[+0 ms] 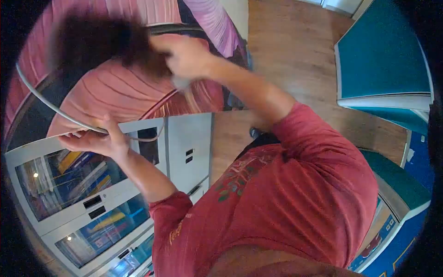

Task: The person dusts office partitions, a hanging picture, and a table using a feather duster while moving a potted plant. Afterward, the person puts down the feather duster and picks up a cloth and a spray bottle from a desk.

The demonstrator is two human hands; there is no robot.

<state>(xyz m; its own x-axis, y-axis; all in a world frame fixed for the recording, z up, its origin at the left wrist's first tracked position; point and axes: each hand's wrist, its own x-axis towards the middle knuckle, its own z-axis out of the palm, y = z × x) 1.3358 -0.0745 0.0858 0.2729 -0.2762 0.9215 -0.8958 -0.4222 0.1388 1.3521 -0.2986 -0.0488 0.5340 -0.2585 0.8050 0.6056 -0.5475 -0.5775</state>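
Observation:
My right hand [187, 57] is raised over a pink petal-patterned surface [108, 94], closed around a pale handle [181, 84] that shows just below it. At the far end of that grip is a dark, soft-edged brush-like head [94, 41], too smeared by motion to make out exactly. My left hand [94, 141] is lower, near the front edge of the patterned surface, palm turned up and fingers curled. A thin white cable [55, 108] runs through it, between thumb and fingers, and loops out toward the right.
White cabinets [189, 138] with black handles stand below the patterned surface; books and folders [76, 173] show behind their glass doors. Teal partition panels [385, 55] rise at the right. Wooden floor [293, 46] lies between, and a dark shoe [254, 133] is beside my torso.

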